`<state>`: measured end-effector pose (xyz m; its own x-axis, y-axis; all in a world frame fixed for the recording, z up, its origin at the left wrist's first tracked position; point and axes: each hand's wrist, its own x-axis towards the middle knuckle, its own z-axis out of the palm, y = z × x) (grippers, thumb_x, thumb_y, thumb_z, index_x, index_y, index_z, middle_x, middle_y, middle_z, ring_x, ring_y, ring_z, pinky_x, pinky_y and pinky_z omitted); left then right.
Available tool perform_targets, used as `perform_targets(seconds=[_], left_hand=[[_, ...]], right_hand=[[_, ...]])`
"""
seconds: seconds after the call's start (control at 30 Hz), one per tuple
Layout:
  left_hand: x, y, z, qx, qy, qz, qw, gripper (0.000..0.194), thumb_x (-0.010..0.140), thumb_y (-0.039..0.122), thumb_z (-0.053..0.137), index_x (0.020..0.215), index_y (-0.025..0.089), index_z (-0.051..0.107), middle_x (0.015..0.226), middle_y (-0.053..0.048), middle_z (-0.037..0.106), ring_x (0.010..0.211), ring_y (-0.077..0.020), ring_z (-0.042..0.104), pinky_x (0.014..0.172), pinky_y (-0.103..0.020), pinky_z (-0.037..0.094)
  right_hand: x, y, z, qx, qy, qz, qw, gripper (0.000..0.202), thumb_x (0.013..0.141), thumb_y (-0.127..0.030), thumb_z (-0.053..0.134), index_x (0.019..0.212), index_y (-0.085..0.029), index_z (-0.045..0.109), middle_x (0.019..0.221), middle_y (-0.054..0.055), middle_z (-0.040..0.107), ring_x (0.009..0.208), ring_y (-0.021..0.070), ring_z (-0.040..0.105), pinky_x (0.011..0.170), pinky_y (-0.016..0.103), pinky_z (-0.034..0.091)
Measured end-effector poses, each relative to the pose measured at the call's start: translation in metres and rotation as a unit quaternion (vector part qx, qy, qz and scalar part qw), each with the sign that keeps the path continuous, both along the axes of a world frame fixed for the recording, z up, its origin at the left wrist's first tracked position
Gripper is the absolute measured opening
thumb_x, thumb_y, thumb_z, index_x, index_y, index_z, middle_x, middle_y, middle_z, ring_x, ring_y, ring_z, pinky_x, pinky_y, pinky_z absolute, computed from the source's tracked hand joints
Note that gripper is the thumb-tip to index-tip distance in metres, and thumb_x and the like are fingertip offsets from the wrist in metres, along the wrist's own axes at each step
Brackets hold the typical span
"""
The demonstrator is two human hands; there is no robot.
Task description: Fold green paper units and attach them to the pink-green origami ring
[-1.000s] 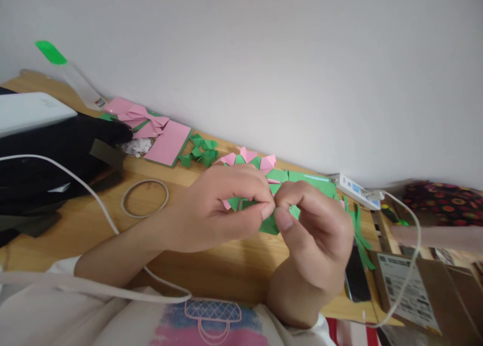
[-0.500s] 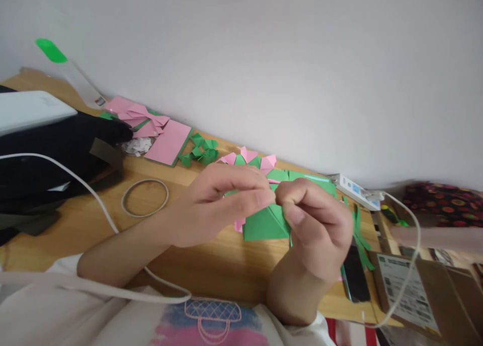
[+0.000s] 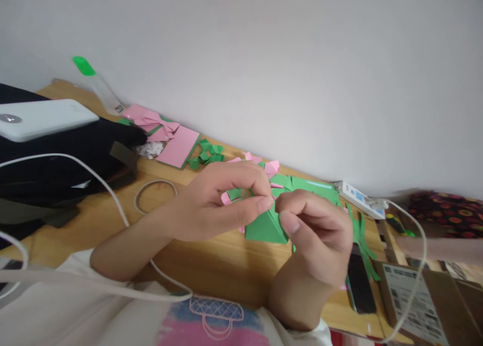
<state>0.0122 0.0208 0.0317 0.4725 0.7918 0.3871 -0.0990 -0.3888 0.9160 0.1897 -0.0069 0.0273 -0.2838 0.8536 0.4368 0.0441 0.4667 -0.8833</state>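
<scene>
Between my two hands is a piece of green folded paper (image 3: 264, 229), with a slanted crease and a flat lower edge. My left hand (image 3: 221, 202) is closed, thumb and forefinger pinched together at the paper's upper tip. Close beside it, my right hand (image 3: 319, 230) pinches the paper's right edge between thumb and bent forefinger. The fingers cover the top of the fold. Behind the hands lie pink and green folded paper pieces (image 3: 271, 168), partly hidden, and a green paper sheet (image 3: 313, 187).
Small green folded pieces (image 3: 207, 154) and a pink paper stack (image 3: 179, 147) lie along the wall. A tape ring (image 3: 138, 197) is at left, near a black bag (image 3: 94, 149) bearing a white power bank (image 3: 49, 118). At right are a power strip (image 3: 360, 200), phone (image 3: 361, 280) and cardboard box (image 3: 449, 298).
The view has shifted, so the table things appear farther right and slightly lower. Both hands remain at the green paper, with the fingertips a little farther apart.
</scene>
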Motion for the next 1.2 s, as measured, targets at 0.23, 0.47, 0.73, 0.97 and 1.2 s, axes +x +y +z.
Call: perform_targets(seconds=[0.23,0.47,0.73,0.97,1.2], left_hand=[[-0.041,-0.028,0.004,0.036,0.076,-0.047,0.995,0.014,0.087,0.013,0.062,0.074,0.021,0.062,0.075,0.001,0.063,0.075,-0.0142,0.059,0.076,-0.028,0.049],[-0.076,-0.076,-0.064,-0.063,0.184,-0.01,0.981,0.03,0.093,0.036,0.056,0.07,0.018,0.061,0.073,-0.001,0.063,0.075,-0.0144,0.059,0.072,-0.025,0.049],[-0.108,-0.062,-0.123,0.009,0.476,0.281,0.833,0.023,0.087,0.032,0.052,0.091,0.016,0.068,0.106,-0.016,0.068,0.11,-0.0365,0.058,0.098,-0.056,0.043],[-0.111,-0.053,-0.138,0.009,0.492,0.265,0.829,0.018,0.082,0.02,0.05,0.076,0.018,0.066,0.087,-0.012,0.07,0.09,-0.0317,0.064,0.083,-0.047,0.049],[-0.1,-0.085,-0.093,0.027,0.385,0.222,0.895,0.021,0.093,0.035,0.051,0.091,0.02,0.065,0.091,-0.003,0.073,0.082,-0.0191,0.068,0.072,-0.029,0.052]], right_hand=[[-0.019,-0.02,0.0,-0.046,-0.05,0.12,0.99,0.022,0.088,-0.017,0.06,0.069,-0.021,0.051,0.054,-0.008,0.036,0.048,0.0056,0.029,0.044,0.021,0.022],[-0.05,-0.059,-0.068,-0.324,-0.1,0.147,0.929,0.034,0.09,-0.043,0.054,0.066,-0.018,0.051,0.058,-0.005,0.042,0.052,0.0065,0.035,0.047,0.021,0.027],[-0.044,-0.072,-0.149,-0.323,-0.178,0.003,0.929,0.048,0.09,-0.059,0.049,0.064,-0.018,0.05,0.054,-0.008,0.037,0.048,0.0066,0.037,0.048,0.022,0.034],[-0.037,-0.073,-0.153,-0.262,-0.254,-0.081,0.928,0.024,0.092,-0.036,0.057,0.081,-0.016,0.064,0.069,-0.002,0.062,0.06,0.0103,0.054,0.059,0.025,0.045],[-0.04,-0.08,-0.108,-0.201,-0.205,-0.091,0.953,0.022,0.09,-0.032,0.052,0.087,-0.016,0.068,0.061,-0.002,0.06,0.051,0.0101,0.051,0.049,0.023,0.036]])
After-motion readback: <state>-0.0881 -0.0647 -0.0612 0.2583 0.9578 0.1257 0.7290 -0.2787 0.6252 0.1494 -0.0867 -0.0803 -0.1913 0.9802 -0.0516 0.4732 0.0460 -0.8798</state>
